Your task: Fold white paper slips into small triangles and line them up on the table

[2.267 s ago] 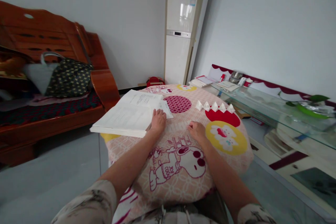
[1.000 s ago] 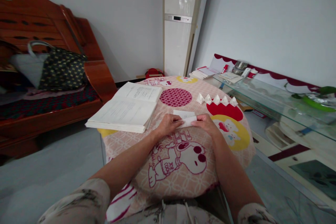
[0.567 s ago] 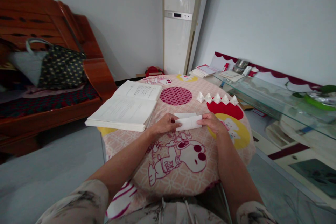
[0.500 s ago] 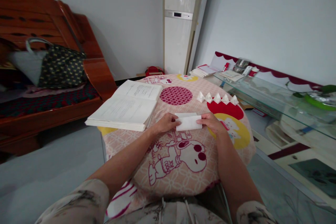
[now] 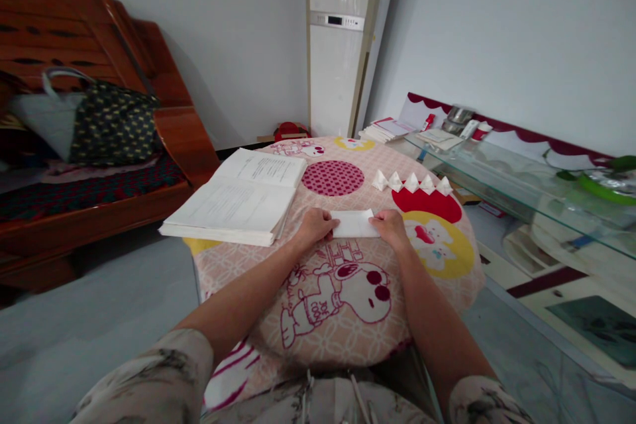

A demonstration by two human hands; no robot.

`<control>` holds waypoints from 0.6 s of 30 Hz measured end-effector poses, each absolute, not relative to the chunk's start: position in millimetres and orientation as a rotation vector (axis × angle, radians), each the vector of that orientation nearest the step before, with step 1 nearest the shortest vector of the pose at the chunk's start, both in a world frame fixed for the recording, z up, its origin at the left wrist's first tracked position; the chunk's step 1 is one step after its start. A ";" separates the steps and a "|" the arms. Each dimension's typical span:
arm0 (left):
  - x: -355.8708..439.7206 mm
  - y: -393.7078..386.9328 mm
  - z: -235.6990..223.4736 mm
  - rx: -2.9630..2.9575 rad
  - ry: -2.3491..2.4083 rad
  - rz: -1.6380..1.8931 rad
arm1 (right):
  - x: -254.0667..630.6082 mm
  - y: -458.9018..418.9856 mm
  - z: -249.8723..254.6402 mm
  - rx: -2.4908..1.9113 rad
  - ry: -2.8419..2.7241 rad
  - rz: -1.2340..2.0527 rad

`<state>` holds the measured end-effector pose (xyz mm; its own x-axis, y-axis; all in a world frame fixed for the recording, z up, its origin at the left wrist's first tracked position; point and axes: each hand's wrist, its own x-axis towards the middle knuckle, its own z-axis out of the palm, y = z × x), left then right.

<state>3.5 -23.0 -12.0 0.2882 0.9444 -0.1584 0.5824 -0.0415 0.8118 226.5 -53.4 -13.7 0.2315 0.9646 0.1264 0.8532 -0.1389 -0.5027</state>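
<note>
A folded white sheet of paper [image 5: 354,224] lies low over the patterned tablecloth [image 5: 318,351], stretched sideways between my hands. My left hand [image 5: 317,226] pinches its left end, fingers closed. At the opposite end my right hand [image 5: 391,226] grips the paper between thumb and fingers. To the left, a thick open book [image 5: 243,195] rests on the cloth with printed pages facing up. Beyond my right hand stands a row of several small folded white paper pieces [image 5: 412,183], pointed at the top.
A glass-topped cabinet [image 5: 521,179] runs along the right, bearing metal pots and a stack of papers [image 5: 385,129]. On the left is a wooden bench [image 5: 183,139] with a dark patterned bag [image 5: 114,122]. A tall white air conditioner [image 5: 335,73] stands in the corner.
Earlier my left hand was at the book's edge beside a loose sheet. Since then both hands took the paper, and its folded front part now lies over the back part.
</note>
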 end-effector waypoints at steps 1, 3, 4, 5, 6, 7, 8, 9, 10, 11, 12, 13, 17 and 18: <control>2.9 -22.7 -11.2 1.766 1.412 0.542 | 224.5 -53.8 -12.7 -2.079 -1.690 0.263; 2.1 -22.5 -9.5 1.838 1.444 0.517 | 220.9 -54.6 -10.8 -2.151 -1.724 0.203; 2.1 -22.5 -8.7 1.870 1.464 0.499 | 219.4 -55.0 -9.9 -2.181 -1.732 0.188; 2.3 -22.5 -8.2 1.901 1.488 0.479 | 218.3 -55.3 -9.0 -2.208 -1.733 0.178; 2.8 -22.5 -7.7 1.931 1.513 0.463 | 217.4 -55.6 -8.2 -2.232 -1.732 0.171; 3.5 -22.4 -7.5 1.963 1.538 0.452 | 216.8 -55.8 -7.4 -2.253 -1.732 0.166; 4.3 -22.2 -7.3 1.996 1.562 0.443 | 216.4 -55.9 -6.8 -2.271 -1.734 0.160; 5.1 -22.0 -7.3 2.026 1.583 0.435 | 216.1 -55.9 -6.3 -2.286 -1.738 0.153; 5.8 -21.6 -7.3 2.052 1.601 0.427 | 215.9 -55.8 -5.9 -2.301 -1.742 0.146; 6.4 -21.2 -7.3 2.072 1.615 0.419 | 215.7 -55.6 -5.7 -2.315 -1.744 0.141; 6.8 -20.7 -7.3 2.084 1.627 0.412 | 215.5 -55.4 -5.7 -2.329 -1.743 0.137; 6.9 -20.1 -7.3 2.087 1.636 0.405 | 215.2 -55.2 -5.8 -2.342 -1.738 0.136; 6.0 -17.8 -7.2 1.995 1.608 0.388 | 213.2 -54.4 -6.3 -2.383 -1.696 0.157; 5.7 -17.4 -6.9 1.967 1.593 0.388 | 212.7 -54.4 -6.3 -2.391 -1.687 0.162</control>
